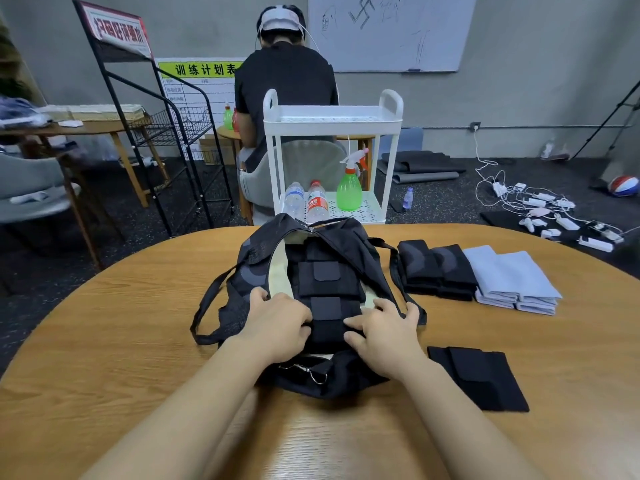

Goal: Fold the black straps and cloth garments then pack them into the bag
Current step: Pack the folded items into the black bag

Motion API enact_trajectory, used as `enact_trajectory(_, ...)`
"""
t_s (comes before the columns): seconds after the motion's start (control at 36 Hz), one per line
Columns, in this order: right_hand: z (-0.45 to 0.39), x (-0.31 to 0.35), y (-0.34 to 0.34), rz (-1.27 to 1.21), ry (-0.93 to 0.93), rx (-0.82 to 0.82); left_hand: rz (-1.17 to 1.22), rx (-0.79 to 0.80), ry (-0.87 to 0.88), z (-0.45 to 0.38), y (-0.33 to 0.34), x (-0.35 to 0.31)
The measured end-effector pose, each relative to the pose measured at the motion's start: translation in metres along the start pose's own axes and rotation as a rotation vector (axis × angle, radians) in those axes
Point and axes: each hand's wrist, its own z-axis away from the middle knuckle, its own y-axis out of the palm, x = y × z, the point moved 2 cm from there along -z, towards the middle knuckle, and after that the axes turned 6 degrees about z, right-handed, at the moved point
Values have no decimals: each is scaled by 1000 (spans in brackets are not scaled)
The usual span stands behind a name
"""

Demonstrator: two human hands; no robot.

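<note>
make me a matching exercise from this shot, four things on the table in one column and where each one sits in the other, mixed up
Things:
1. bag
2. light blue folded cloths
3. single folded black strap
4. stack of folded black straps

Places:
A. near right of the table, alone, by the right forearm
B. far right of the table
C. middle of the table, open, both hands at its opening
D. between the bag and the light blue cloths

Pairs: 1-C, 2-B, 3-A, 4-D
</note>
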Motion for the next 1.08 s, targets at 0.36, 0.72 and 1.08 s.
enact_trajectory(0.36, 43, -63, -3, -224, 96, -542, 185, -302, 34, 9, -1, -64)
enact_trajectory(0.72, 102, -174, 22, -258, 576, -349, 303, -85, 233, -12, 41, -180)
enact_trajectory(1.08, 92, -191, 19, -195, 570, -59, 175, 180, 76, -31, 61, -204)
